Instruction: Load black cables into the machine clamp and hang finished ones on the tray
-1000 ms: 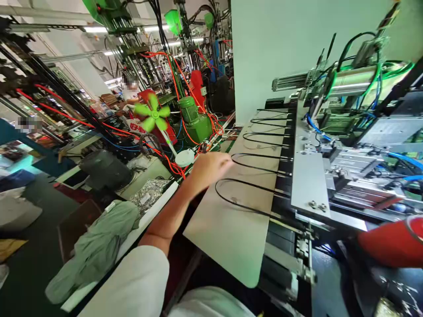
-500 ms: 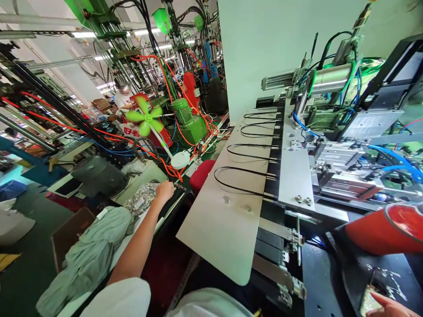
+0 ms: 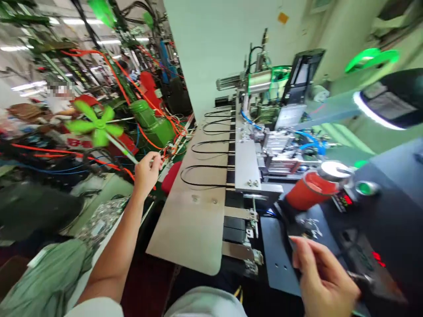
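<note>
Room: a factory floor, your view tilted, with a white wall (image 3: pixel 211 44) rising beside the machine.

Right hand: your right hand (image 3: pixel 322 275) is low at the near right, fingers half curled and blurred; you can't tell whether it holds anything. It is just above a dark tray (image 3: pixel 280 268).

Left hand: your left hand (image 3: pixel 147 174) is raised at the end of your bare forearm, fingers loosely curled, holding nothing, just beside a red stool (image 3: pixel 172 176).

Cable loops: four black cable loops (image 3: pixel 208 174) lie on a beige plate (image 3: pixel 185 229), well apart from both hands. Their ends run into a black slotted strip (image 3: pixel 230 176).

Panel: right of your right hand, a dark control panel (image 3: pixel 373 229) carries a green button (image 3: pixel 366 188) and a red display (image 3: pixel 342 203); a red bottle (image 3: pixel 312 189) with a silver top stands beside them.

Machine: past the plate, a pneumatic cylinder (image 3: pixel 259 81) sits among blue tubing (image 3: pixel 306 138).

Beyond: left of your arm, a pile of foil scraps (image 3: pixel 99 224) lies near a green fan (image 3: pixel 95 125); a co-worker (image 3: pixel 57 99) stands further off.
</note>
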`<state>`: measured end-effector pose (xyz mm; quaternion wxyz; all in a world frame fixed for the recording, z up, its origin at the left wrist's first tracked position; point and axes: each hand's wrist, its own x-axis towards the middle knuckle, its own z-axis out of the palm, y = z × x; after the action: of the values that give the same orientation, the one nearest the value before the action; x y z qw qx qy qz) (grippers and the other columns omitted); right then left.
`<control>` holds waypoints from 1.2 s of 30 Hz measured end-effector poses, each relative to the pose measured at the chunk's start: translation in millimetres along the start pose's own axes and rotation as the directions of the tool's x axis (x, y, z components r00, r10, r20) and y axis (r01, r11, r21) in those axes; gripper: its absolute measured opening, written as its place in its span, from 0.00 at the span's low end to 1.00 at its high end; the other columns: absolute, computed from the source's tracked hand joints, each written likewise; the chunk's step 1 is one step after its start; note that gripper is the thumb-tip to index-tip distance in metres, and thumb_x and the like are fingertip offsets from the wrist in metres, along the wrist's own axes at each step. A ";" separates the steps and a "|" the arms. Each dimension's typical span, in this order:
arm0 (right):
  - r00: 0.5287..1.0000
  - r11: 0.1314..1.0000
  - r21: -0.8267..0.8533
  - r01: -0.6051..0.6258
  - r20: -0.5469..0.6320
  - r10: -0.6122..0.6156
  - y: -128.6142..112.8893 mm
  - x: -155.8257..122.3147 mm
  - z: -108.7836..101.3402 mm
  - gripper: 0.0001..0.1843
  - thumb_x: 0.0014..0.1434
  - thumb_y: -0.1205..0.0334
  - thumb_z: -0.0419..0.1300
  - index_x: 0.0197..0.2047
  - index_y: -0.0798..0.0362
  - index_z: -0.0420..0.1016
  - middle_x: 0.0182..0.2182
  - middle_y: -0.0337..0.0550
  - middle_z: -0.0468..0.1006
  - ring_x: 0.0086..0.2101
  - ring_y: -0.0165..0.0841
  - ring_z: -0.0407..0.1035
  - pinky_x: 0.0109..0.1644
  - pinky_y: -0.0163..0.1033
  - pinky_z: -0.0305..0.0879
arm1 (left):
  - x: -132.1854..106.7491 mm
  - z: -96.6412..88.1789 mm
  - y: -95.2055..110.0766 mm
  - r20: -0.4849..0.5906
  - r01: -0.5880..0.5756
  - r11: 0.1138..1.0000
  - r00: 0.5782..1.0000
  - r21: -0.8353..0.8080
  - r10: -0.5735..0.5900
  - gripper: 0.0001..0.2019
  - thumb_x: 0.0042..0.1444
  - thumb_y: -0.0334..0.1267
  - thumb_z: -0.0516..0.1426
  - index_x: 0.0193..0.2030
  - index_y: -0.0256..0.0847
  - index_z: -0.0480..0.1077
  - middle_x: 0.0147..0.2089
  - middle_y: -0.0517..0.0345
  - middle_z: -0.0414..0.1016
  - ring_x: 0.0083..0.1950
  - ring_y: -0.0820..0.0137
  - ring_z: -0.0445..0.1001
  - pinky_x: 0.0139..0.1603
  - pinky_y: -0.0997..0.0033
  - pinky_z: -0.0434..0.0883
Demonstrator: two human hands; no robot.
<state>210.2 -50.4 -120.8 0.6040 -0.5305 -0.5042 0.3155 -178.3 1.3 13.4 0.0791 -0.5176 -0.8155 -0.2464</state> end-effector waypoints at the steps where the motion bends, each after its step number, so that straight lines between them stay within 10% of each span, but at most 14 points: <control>1: 0.999 1.000 -0.001 0.015 0.036 -0.015 -7.9 1.4 3.9 0.09 0.60 0.57 0.61 0.38 0.54 0.78 0.21 0.37 0.70 0.20 0.27 0.64 0.22 0.31 0.59 | -4.5 2.8 28.4 0.039 -0.111 0.973 0.992 -0.205 0.121 0.15 0.66 0.41 0.43 0.46 0.37 0.67 0.41 0.54 0.76 0.30 0.75 0.72 0.32 0.79 0.68; 3: 0.987 0.999 0.000 0.035 0.158 -0.035 -19.5 5.5 8.2 0.09 0.61 0.57 0.60 0.37 0.53 0.79 0.22 0.37 0.72 0.20 0.27 0.66 0.24 0.31 0.63 | -24.4 8.6 83.1 0.265 -0.238 0.816 0.866 -0.527 0.424 0.14 0.63 0.44 0.50 0.39 0.37 0.70 0.33 0.58 0.74 0.24 0.77 0.66 0.25 0.80 0.64; 6: 0.947 1.000 0.018 0.015 0.321 -0.020 -31.2 9.7 10.0 0.11 0.62 0.57 0.58 0.37 0.52 0.80 0.27 0.41 0.78 0.26 0.31 0.72 0.29 0.32 0.67 | -64.5 17.6 140.8 0.481 -0.241 0.664 0.523 -0.708 0.704 0.11 0.61 0.41 0.54 0.34 0.37 0.73 0.27 0.62 0.72 0.22 0.79 0.65 0.25 0.81 0.62; 8: 0.940 0.998 0.054 -0.024 0.342 0.004 -36.4 9.9 12.5 0.10 0.62 0.57 0.58 0.37 0.52 0.79 0.30 0.42 0.79 0.29 0.32 0.73 0.30 0.33 0.68 | -83.9 24.9 158.0 0.481 -0.272 0.615 0.426 -0.740 0.767 0.09 0.61 0.38 0.54 0.34 0.37 0.74 0.27 0.62 0.71 0.23 0.79 0.65 0.26 0.81 0.62; 16: 0.965 0.985 0.142 -0.100 0.257 0.061 -36.2 9.6 29.9 0.11 0.61 0.57 0.59 0.32 0.54 0.74 0.26 0.39 0.75 0.27 0.30 0.69 0.28 0.32 0.64 | -95.6 51.3 153.6 0.402 -0.437 0.537 0.367 -0.722 0.839 0.11 0.63 0.37 0.52 0.33 0.39 0.72 0.28 0.61 0.71 0.29 0.75 0.68 0.31 0.77 0.64; 21: 0.923 0.996 0.018 0.092 0.374 -0.092 -42.8 13.7 26.4 0.13 0.63 0.61 0.56 0.27 0.54 0.70 0.22 0.35 0.69 0.23 0.27 0.62 0.27 0.32 0.59 | -93.8 48.2 151.5 0.410 -0.507 0.500 0.287 -0.701 0.866 0.11 0.63 0.36 0.51 0.32 0.38 0.72 0.29 0.60 0.71 0.30 0.74 0.67 0.32 0.76 0.62; 29: 0.864 0.859 -0.171 0.483 -0.069 -0.499 -39.1 3.4 58.2 0.07 0.63 0.71 0.53 0.34 0.51 0.67 0.23 0.38 0.70 0.23 0.29 0.64 0.26 0.35 0.60 | -106.3 42.3 159.4 0.400 -0.244 0.560 0.484 -0.792 0.778 0.13 0.64 0.37 0.50 0.30 0.37 0.69 0.27 0.61 0.68 0.28 0.76 0.66 0.31 0.77 0.64; 36: 0.949 0.939 -0.140 0.316 0.023 -0.315 -33.5 9.5 52.7 0.11 0.66 0.66 0.51 0.31 0.52 0.66 0.23 0.37 0.68 0.23 0.28 0.63 0.27 0.33 0.59 | -99.6 52.0 152.5 0.428 -0.339 0.655 0.544 -0.675 0.722 0.12 0.62 0.36 0.50 0.30 0.38 0.71 0.31 0.58 0.73 0.32 0.73 0.70 0.35 0.75 0.65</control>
<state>158.1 -32.6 -89.8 0.6073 -0.4844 -0.6040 0.1781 7.9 -1.4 -21.1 -0.2858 -0.8010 -0.4803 -0.2147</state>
